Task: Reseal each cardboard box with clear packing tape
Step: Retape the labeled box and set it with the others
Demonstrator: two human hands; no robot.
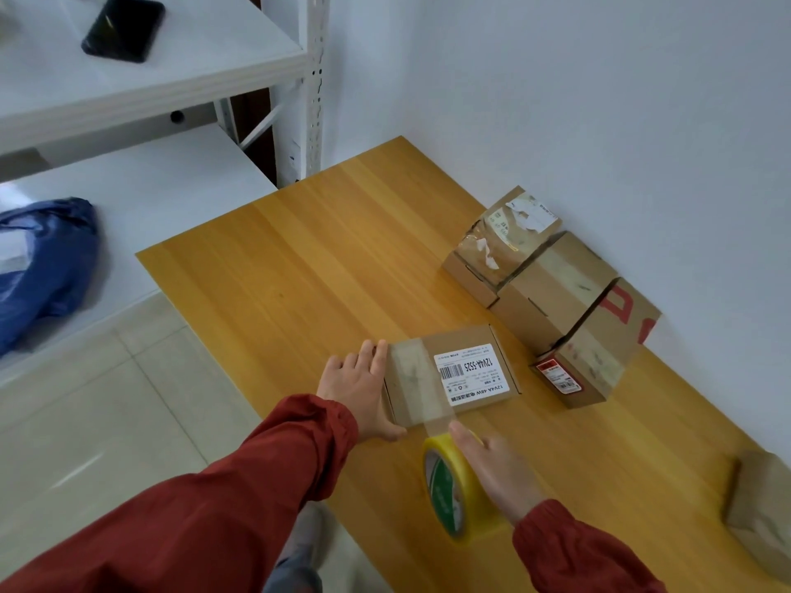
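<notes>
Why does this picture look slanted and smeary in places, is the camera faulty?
Head view: the wide lens slants the shelf post; the cardboard box at the right edge is smeared; the right hand and tape roll look slightly soft; a pale glare streaks the floor tiles; the labelled box has sharp, readable print.
</notes>
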